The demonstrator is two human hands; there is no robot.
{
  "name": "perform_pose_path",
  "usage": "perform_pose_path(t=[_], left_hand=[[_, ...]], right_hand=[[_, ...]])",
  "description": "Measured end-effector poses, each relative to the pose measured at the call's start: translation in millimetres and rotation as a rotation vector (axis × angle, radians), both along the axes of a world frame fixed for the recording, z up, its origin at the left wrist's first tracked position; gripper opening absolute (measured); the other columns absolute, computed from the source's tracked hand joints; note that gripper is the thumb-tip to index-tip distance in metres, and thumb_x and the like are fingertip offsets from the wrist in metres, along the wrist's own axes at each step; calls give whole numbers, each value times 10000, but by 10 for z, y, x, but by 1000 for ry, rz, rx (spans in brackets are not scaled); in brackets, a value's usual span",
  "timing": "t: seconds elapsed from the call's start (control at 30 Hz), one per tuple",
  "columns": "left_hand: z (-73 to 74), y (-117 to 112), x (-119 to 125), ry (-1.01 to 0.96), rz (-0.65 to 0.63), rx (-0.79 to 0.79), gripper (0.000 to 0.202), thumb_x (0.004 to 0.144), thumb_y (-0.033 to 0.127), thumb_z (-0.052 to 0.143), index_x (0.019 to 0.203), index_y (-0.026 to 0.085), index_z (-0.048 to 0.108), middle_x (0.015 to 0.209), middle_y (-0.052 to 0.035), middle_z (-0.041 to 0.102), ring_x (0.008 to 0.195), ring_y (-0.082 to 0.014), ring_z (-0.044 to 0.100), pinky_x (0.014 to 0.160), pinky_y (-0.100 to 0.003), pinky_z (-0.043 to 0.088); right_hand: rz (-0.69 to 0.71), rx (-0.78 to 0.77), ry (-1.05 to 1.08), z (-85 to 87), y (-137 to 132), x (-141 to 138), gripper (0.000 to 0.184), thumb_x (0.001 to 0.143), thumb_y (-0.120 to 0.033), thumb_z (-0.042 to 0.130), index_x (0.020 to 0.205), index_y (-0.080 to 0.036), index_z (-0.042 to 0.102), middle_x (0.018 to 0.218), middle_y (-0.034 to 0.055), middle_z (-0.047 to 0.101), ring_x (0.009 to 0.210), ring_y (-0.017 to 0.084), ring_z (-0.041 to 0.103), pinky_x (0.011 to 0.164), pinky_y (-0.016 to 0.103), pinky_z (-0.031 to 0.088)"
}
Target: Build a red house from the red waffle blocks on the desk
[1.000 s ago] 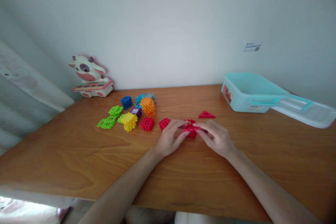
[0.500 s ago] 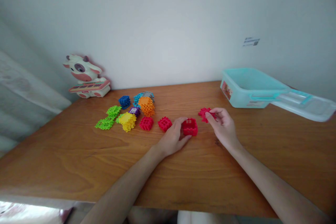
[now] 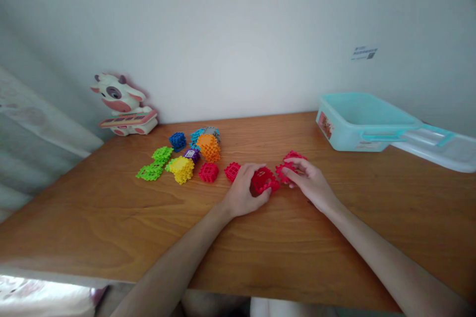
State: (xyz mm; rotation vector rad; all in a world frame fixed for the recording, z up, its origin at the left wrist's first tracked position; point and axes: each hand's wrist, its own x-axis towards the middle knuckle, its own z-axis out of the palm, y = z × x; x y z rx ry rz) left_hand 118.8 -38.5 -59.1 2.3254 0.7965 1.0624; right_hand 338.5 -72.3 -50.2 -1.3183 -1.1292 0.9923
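Note:
My left hand curves around a red open-sided block box, its thumb along the near side and fingers over the far side. In my right hand, a red toothed building tile is pinched between thumb and fingers, just right of the box. Behind the right fingers another red tile lies on the table, partly covered. Past my left fingers sits a red block stack, and a second red stack stands farther left.
Yellow, orange, dark blue and green tiles are grouped at the left on the wooden table. A cow toy piano stands behind them. At the back right is a turquoise bin with its clear lid beside it.
My right hand has lifted a red tile and brought it left, closer to the box. The box has tilted in my left hand, its opening now turned more toward the right.

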Motion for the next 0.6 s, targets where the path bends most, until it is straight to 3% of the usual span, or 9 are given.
perform_pose_path(t=[0.13, 0.23, 0.33, 0.47, 0.6], left_hand=[[-13, 11, -14, 65, -59, -78, 683, 844, 293, 751, 1445, 229, 432, 1362, -121, 625, 1244, -275, 609, 1105, -496, 497], [-22, 7, -33, 85, -111, -140, 769, 856, 327, 754, 1506, 228, 356, 1429, -136, 589, 1295, -281, 593, 1141, -499, 471], [-18, 9, -58, 106, -149, -145, 721, 849, 315, 759, 1468, 216, 402, 1420, -140, 593, 1295, -282, 594, 1141, -491, 473], [-6, 38, -103, 138, -199, -152, 706, 845, 307, 762, 1457, 211, 424, 1426, -142, 590, 1309, -281, 586, 1145, -481, 473], [13, 79, -169, 170, -265, -137, 718, 852, 323, 764, 1475, 214, 424, 1463, -143, 569, 1336, -279, 571, 1155, -471, 465]], right_hand=[[80, -57, -117, -32, -15, 4, 319, 835, -429, 718, 1066, -226, 635, 999, 84, 746, 750, 214, 730, 598, 354, 607], [80, -9, -397, -28, -45, 24, 211, 861, -339, 679, 1040, -235, 641, 968, 83, 764, 820, 242, 740, 741, 413, 609], [99, 33, -696, 12, -72, 85, 165, 880, -333, 670, 1004, -225, 665, 958, 98, 769, 853, 266, 730, 831, 453, 579], [243, 100, -837, 110, -103, 242, 379, 896, -489, 682, 1145, -203, 685, 1184, 147, 727, 1012, 299, 706, 902, 460, 563], [472, 54, -858, 218, -135, 375, 705, 762, -604, 801, 1336, -225, 645, 1330, 133, 667, 1115, 313, 674, 944, 437, 553]])
